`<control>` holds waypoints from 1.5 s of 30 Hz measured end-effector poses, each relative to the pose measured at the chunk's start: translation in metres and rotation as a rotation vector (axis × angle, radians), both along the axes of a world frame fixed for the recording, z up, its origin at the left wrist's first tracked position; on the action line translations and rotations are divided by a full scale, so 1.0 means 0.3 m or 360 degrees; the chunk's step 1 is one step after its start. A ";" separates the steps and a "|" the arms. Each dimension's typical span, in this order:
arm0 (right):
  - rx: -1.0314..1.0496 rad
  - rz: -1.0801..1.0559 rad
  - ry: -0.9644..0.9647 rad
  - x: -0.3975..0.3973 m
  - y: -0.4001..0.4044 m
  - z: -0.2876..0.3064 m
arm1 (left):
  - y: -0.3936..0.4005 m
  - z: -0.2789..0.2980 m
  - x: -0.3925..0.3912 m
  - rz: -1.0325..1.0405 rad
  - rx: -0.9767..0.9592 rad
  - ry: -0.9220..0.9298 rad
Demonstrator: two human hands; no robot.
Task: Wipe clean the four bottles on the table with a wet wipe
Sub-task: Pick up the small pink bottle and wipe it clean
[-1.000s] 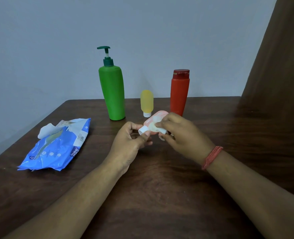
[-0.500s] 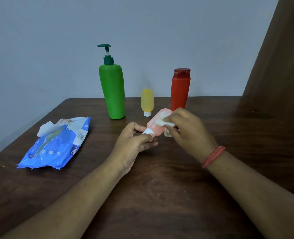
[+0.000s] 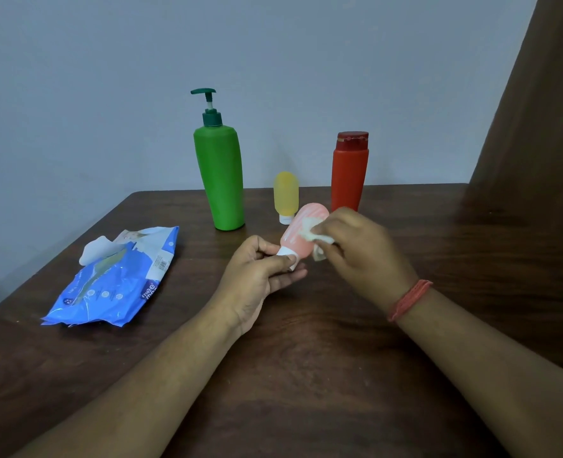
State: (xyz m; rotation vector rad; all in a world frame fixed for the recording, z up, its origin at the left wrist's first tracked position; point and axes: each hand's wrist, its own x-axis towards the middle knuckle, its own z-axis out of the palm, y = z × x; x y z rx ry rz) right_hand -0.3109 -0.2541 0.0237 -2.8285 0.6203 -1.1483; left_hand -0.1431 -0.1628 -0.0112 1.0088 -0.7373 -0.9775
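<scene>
pink bottle (image 3: 301, 233) gripped by left hand (image 3: 263, 272); right hand (image 3: 359, 251) pinches wet wipe (image 3: 314, 233); pack (image 3: 116, 277) reads "mee".

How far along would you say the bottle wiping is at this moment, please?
Nothing shows as finished. In hand: the left hand grips the pink bottle by its white cap while the right hand rubs a wet wipe on it. The green pump bottle, yellow bottle and red bottle stand untouched behind.

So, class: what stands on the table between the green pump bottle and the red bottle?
In the head view, the small yellow bottle stands cap-down between the green pump bottle and the red bottle, nearer the red one.
</scene>
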 end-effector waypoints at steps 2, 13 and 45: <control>0.0059 -0.0064 -0.0053 -0.015 -0.008 0.004 | -0.002 -0.002 -0.003 0.0002 0.0012 -0.0036; -0.0055 0.0084 0.0171 -0.011 -0.007 0.000 | 0.005 0.002 -0.007 -0.0034 0.0015 0.0002; 0.0074 -0.0055 -0.0011 -0.021 -0.037 -0.014 | -0.014 -0.030 0.025 0.0007 0.0110 -0.0455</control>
